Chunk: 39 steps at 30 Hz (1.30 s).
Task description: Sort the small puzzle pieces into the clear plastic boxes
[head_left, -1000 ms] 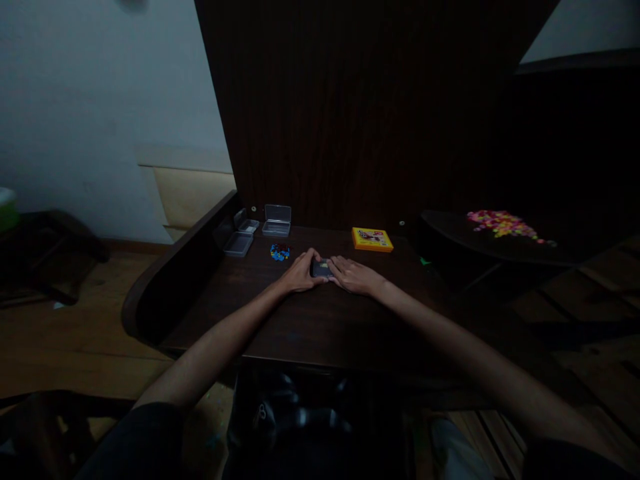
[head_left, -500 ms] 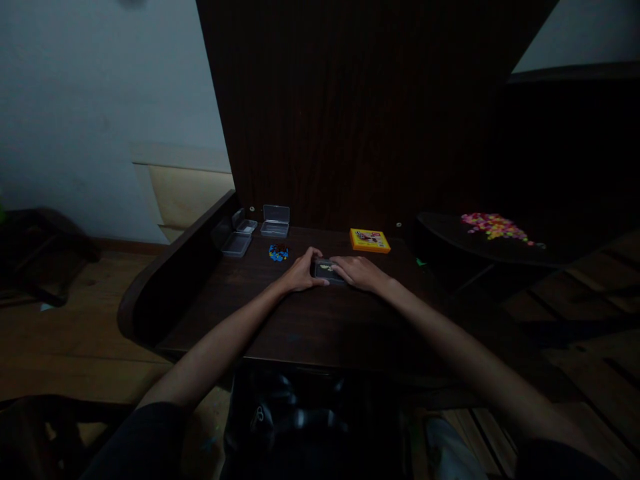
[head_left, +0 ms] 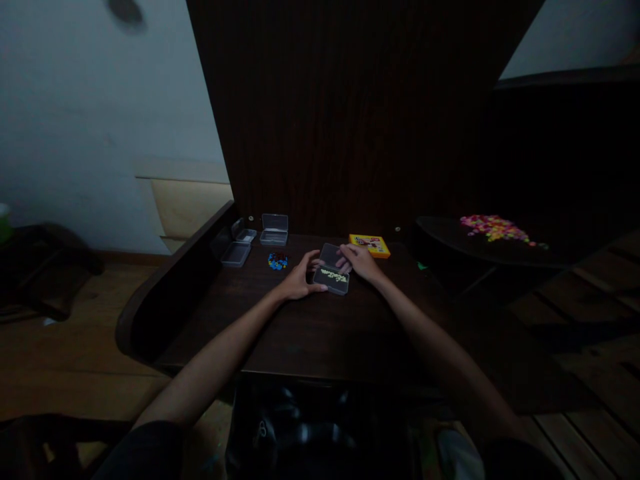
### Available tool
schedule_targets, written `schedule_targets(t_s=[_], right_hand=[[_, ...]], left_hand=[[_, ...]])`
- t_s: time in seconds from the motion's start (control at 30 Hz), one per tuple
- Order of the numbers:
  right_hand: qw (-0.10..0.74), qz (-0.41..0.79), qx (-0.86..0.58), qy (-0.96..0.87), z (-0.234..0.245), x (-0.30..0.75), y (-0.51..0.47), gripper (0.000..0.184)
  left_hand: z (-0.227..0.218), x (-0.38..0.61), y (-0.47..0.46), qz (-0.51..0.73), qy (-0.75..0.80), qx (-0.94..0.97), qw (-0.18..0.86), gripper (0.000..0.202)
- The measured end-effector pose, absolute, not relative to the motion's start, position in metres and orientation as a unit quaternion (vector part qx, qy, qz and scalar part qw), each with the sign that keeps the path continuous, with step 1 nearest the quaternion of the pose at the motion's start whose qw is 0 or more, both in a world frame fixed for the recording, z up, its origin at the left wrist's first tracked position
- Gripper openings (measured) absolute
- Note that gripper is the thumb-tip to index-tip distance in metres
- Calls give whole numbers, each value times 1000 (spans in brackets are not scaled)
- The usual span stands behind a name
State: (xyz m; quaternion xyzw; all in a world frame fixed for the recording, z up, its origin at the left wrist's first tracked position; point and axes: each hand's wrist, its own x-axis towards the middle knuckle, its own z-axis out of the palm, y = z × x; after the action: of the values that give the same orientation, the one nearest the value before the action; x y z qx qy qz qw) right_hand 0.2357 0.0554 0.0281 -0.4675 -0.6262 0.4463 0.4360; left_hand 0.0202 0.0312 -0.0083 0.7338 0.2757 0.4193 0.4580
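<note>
A small clear plastic box (head_left: 337, 288) lies on the dark desk in front of me with its hinged lid (head_left: 329, 255) tilted up at the back. Inside the box are several small pale-yellow pieces (head_left: 334, 275). My left hand (head_left: 299, 279) grips the box by its left side, thumb at the front edge and fingers behind. The raised lid's right side is between the fingers of my right hand (head_left: 363, 261). Left of my hands, a little pile of blue and brown pieces (head_left: 277, 261) rests on the desk.
Three more clear boxes stand at the back left: an open box (head_left: 274, 236), a small box (head_left: 246, 235) and a larger box (head_left: 236, 254). Behind my right hand lies a yellow carton (head_left: 377, 246). Pink and yellow pieces (head_left: 495, 229) cover part of a shelf at right.
The lid is now up and the pale pieces show more fully. My right hand has moved up and back with the lid, while my left hand stays at the box's left side.
</note>
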Motion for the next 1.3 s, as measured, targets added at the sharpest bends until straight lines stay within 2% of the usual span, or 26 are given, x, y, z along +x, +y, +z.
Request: schedule_targets(t_s=[0.17, 0.3, 0.4, 0.5, 0.67, 0.8, 1.0, 1.1, 1.3], right_hand=[[491, 444, -497, -562, 36, 224, 64, 44], [470, 505, -510, -514, 39, 207, 71, 40], [461, 548, -497, -490, 39, 192, 77, 36], [501, 554, -476, -464, 38, 174, 85, 36], [594, 505, -463, -422, 29, 140, 101, 39], [613, 449, -472, -446, 18, 107, 112, 46], [641, 513, -441, -363, 9, 66, 118, 39], [640, 524, -437, -353, 6, 56, 121, 40], [609, 543, -401, -416, 0, 52, 125, 47]], left_hand=[[1, 16, 28, 424, 236, 705, 517, 91], [4, 9, 30, 402, 226, 663, 589, 81], [8, -1, 34, 389, 237, 641, 617, 82], [14, -14, 39, 413, 266, 626, 606, 86], [19, -36, 55, 515, 346, 612, 490, 84], [16, -50, 64, 563, 405, 623, 361, 79], [24, -56, 57, 556, 443, 695, 109, 68], [31, -52, 50, 527, 421, 736, 57, 67], [36, -48, 43, 447, 366, 815, 40, 73]])
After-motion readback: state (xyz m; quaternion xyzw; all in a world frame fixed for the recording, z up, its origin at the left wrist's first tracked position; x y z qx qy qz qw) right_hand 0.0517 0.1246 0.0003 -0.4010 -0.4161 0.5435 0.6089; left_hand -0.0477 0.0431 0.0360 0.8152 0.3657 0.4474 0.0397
